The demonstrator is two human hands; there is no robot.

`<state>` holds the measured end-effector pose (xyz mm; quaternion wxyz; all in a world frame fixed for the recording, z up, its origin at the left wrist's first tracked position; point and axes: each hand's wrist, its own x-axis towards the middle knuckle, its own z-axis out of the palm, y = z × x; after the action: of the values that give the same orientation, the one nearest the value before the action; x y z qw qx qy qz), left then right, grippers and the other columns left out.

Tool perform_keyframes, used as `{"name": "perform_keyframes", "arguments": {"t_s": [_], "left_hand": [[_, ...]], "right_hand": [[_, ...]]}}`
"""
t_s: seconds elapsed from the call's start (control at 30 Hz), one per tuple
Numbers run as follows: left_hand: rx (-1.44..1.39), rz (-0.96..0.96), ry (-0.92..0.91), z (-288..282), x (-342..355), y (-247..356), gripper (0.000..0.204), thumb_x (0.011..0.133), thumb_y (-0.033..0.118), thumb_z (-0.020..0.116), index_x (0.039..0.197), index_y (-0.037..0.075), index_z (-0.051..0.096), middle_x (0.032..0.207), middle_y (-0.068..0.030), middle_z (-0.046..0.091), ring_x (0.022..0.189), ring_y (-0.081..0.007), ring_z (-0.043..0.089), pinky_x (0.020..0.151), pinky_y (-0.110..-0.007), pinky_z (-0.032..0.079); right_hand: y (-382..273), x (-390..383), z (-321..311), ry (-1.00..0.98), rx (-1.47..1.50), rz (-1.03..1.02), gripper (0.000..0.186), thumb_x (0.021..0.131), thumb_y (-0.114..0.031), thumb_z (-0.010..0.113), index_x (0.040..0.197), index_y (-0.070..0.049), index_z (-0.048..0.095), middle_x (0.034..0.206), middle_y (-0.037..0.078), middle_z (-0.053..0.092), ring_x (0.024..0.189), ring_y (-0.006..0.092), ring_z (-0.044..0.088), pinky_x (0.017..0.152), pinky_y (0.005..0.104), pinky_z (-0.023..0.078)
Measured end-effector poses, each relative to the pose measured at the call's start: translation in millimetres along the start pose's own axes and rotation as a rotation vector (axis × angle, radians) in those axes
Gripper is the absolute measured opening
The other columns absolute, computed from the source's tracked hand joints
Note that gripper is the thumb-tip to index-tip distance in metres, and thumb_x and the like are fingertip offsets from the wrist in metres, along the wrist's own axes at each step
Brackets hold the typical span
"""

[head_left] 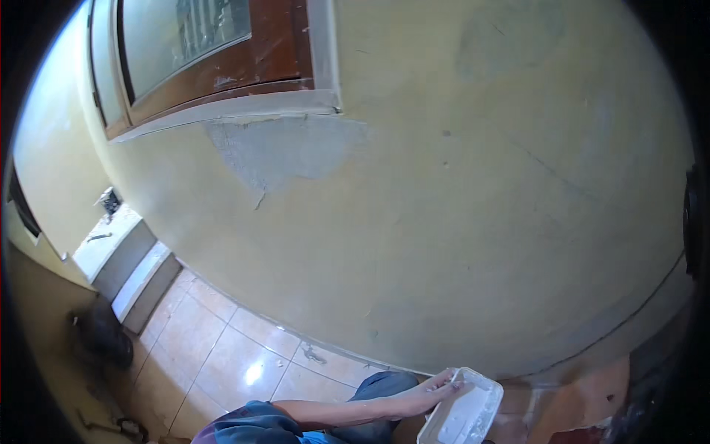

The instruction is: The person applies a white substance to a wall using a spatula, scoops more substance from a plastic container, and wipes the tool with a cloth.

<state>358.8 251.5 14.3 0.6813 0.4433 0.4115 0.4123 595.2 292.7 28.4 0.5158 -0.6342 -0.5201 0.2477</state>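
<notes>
My left hand (pixel 433 388) reaches across from the lower middle, its fingers closed on the rim of a white rectangular plastic tray (pixel 462 418) at the bottom right. The tray has whitish material smeared inside and is cut off by the lower edge. My forearm passes over my dark blue-clad leg (pixel 381 385), beside the foot of the yellow wall (pixel 444 259). My right hand is not in view.
A wood-framed window (pixel 274 52) is above a grey patch (pixel 285 148) on the wall. At left are two steps (pixel 144 285) with small objects on top, and a dark rounded object (pixel 103 337) on the tiled floor (pixel 188 340). Reddish-brown boards (pixel 592 392) lie at lower right.
</notes>
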Motion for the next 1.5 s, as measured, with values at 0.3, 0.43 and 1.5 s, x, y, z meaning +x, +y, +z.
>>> {"name": "perform_keyframes", "arguments": {"t_s": [0.3, 0.43, 1.5], "left_hand": [[0.055, -0.028, -0.055, 12.8, 64.2, -22.9, 0.06, 0.112, 0.058, 0.04, 0.159, 0.023, 0.033, 0.142, 0.0039, 0.049, 0.13, -0.0081, 0.046, 0.107, -0.032, 0.044], [-0.091, -0.093, -0.258, 64.6, 100.7, 12.4, 0.064, 0.11, 0.061, 0.04, 0.16, 0.022, 0.032, 0.149, 0.0, 0.046, 0.14, -0.0134, 0.043, 0.116, -0.035, 0.038], [0.177, -0.051, 0.007, 40.3, 78.6, -60.9, 0.078, 0.108, 0.061, 0.046, 0.162, 0.007, 0.033, 0.161, -0.013, 0.041, 0.139, -0.0244, 0.046, 0.114, -0.044, 0.044]], "right_hand": [[114.8, 44.7, 61.2, -0.214, 0.178, 0.033, 0.036, 0.105, -0.029, 0.064, 0.122, 0.002, 0.067, 0.113, 0.018, 0.072, 0.1, 0.0276, 0.069, 0.089, 0.04, 0.055], [108.5, 82.2, 36.8, -0.227, 0.154, -0.001, 0.035, 0.106, -0.029, 0.064, 0.121, 0.002, 0.068, 0.112, 0.017, 0.072, 0.099, 0.0268, 0.069, 0.088, 0.0398, 0.055], [113.5, 61.7, -9.5, 0.215, 0.078, -0.132, 0.029, 0.106, -0.026, 0.064, 0.113, 0.002, 0.071, 0.105, 0.013, 0.072, 0.094, 0.0211, 0.069, 0.084, 0.0385, 0.056]]}}
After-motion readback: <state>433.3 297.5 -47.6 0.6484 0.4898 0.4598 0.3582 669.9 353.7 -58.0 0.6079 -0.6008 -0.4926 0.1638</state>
